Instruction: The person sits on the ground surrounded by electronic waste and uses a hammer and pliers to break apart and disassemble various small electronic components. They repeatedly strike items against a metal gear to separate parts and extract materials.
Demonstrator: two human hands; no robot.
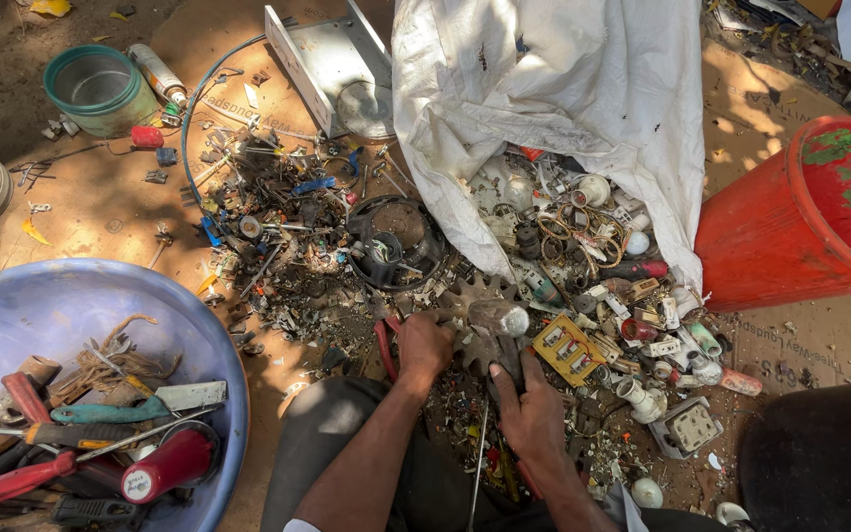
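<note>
Hands low centre, both down in the scrap heap. Left hand point(425, 345) is curled into a loose fist, knuckles up, pressing on the near-left edge of a rusty toothed gear point(485, 305); whether its fingers actually grip something underneath, I cannot tell. Right hand point(534, 414) lies flat and spread, fingers pointing far, touching the gear's near-right side, probably steadying it while the other works.

Gear sits on the ground at the near edge of the pile, just in front of the sack mouth. Brown, corroded, coarse teeth around the rim, with a dull grey metal cylinder point(499, 317) lying over its middle.

Far left, a blue basin point(12, 305) holds screwdrivers and pliers, seemingly kept apart from the loose junk. Centre, a white sack point(544, 89) spills fittings. Right of the hands, a yellow switch plate point(568, 350); far right, a red bucket point(800, 227) tipped on its side.
</note>
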